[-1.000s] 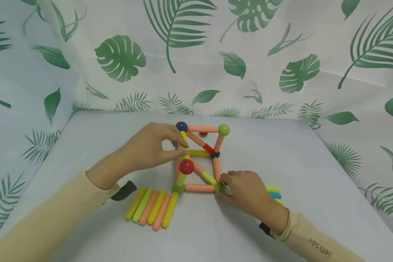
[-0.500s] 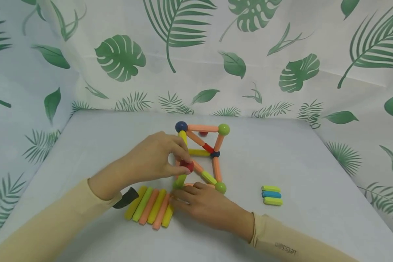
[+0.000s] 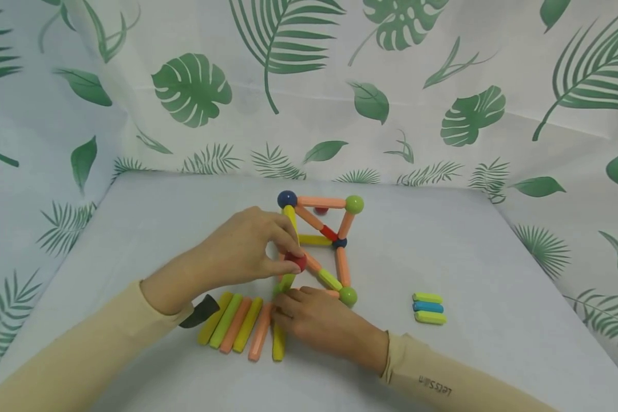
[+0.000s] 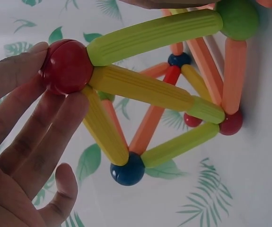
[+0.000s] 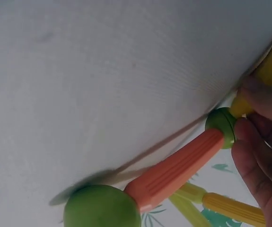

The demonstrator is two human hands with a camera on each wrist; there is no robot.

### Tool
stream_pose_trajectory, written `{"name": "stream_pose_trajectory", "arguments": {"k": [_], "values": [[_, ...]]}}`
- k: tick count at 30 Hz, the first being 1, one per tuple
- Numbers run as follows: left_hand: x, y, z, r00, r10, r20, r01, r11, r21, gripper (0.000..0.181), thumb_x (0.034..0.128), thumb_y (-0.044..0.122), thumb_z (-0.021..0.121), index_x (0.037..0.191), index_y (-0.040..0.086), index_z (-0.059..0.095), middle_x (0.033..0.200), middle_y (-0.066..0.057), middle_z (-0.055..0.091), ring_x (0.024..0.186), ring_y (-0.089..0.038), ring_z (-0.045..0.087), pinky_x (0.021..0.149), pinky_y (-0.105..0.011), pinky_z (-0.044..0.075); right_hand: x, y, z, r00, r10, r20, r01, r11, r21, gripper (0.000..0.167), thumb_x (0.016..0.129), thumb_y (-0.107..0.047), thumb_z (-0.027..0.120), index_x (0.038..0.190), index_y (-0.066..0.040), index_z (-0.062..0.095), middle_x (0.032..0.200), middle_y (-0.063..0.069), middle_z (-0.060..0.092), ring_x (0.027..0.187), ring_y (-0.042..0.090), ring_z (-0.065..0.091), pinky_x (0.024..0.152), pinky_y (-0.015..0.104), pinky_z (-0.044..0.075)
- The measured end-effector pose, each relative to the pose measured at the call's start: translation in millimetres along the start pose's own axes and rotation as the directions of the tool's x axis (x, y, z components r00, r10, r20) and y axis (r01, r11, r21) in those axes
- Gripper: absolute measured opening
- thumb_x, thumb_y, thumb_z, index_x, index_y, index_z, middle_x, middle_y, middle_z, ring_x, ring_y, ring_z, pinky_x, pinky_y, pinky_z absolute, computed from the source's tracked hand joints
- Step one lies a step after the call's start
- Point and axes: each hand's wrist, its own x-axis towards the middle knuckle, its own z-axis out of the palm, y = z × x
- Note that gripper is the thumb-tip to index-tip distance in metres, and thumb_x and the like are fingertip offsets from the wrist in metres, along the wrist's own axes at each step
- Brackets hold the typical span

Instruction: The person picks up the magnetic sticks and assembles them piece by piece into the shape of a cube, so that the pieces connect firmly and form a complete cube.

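Note:
My left hand [image 3: 239, 246] pinches the red ball [image 4: 68, 66] at the near-left top corner of a frame of magnetic sticks and balls; a light green stick [image 4: 157, 37] and two yellow sticks meet there. Low at the frame's near-left corner, my right hand [image 3: 324, 320] pinches a yellow magnetic stick [image 3: 278, 345]. In the right wrist view that stick's end meets the green ball [image 5: 220, 126], and a fingertip touches the ball. An orange stick [image 5: 173, 168] joins this ball to another green ball [image 5: 101, 208]. The right hand hides the near-left corner in the head view.
Left of my right hand lie several loose sticks [image 3: 236, 324] in a row, with an orange stick [image 3: 260, 335] slightly apart. Three short sticks [image 3: 428, 307] lie at the right. A red ball [image 3: 321, 210] shows behind the frame. Leaf-printed cloth [image 3: 309, 114] forms the backdrop.
My right hand has moved left from the near-right green ball to the near-left corner. The yellow and orange end sticks have shifted right. My left hand has lowered onto the red ball.

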Motion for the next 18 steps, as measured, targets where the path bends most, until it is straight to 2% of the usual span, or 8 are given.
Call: {"name": "stream_pose_trajectory", "arguments": {"k": [3, 9, 11, 18], "values": [[-0.2, 0.4, -0.3, 1.0, -0.002, -0.001, 0.002, 1.0, -0.001, 0.021, 0.0808, 0.027, 0.088, 0.101, 0.021, 0.083, 0.092, 0.013, 0.066, 0.079, -0.005, 0.057, 0.083, -0.035, 0.045, -0.9, 1, -1, 1.0, -0.007, 0.021, 0.007, 1.0, -0.009, 0.018, 0.095, -0.014, 0.072, 0.113, -0.014, 0.074, 0.118, -0.002, 0.067, 0.108, 0.015, 0.062, 0.089, 0.027, 0.05], [-0.8, 0.9, -0.2, 1.0, -0.014, -0.002, 0.014, 1.0, -0.014, 0.02, 0.0818, 0.028, 0.087, 0.101, 0.022, 0.083, 0.092, 0.014, 0.065, 0.08, -0.005, 0.056, 0.083, -0.035, 0.045, -10.1, -1, -4, 0.997, 0.014, 0.069, -0.015, 1.0, 0.006, 0.005, 0.093, -0.017, 0.074, 0.098, -0.019, 0.073, 0.098, -0.007, 0.068, 0.088, 0.009, 0.062, 0.073, 0.024, 0.046], [-1.0, 0.5, 0.3, 1.0, -0.018, -0.002, 0.018, 1.0, -0.024, 0.02, 0.0821, 0.027, 0.087, 0.101, 0.022, 0.083, 0.092, 0.014, 0.065, 0.08, -0.005, 0.056, 0.082, -0.034, 0.045, -16.6, -1, -6, 0.997, 0.025, 0.078, -0.027, 0.999, 0.026, 0.005, 0.092, -0.018, 0.076, 0.096, -0.02, 0.073, 0.095, -0.007, 0.069, 0.085, 0.008, 0.063, 0.072, 0.024, 0.046], [-3.5, 0.0, -0.5, 0.999, -0.041, 0.001, 0.041, 0.998, -0.04, 0.02, 0.0818, 0.027, 0.087, 0.1, 0.022, 0.083, 0.091, 0.015, 0.064, 0.081, -0.006, 0.056, 0.081, -0.034, 0.045, -39.7, 3, -17, 0.982, 0.073, 0.173, -0.094, 0.989, 0.114, 0.015, 0.091, -0.02, 0.078, 0.105, -0.019, 0.077, 0.094, -0.006, 0.069, 0.081, 0.009, 0.063, 0.075, 0.026, 0.051]]}}
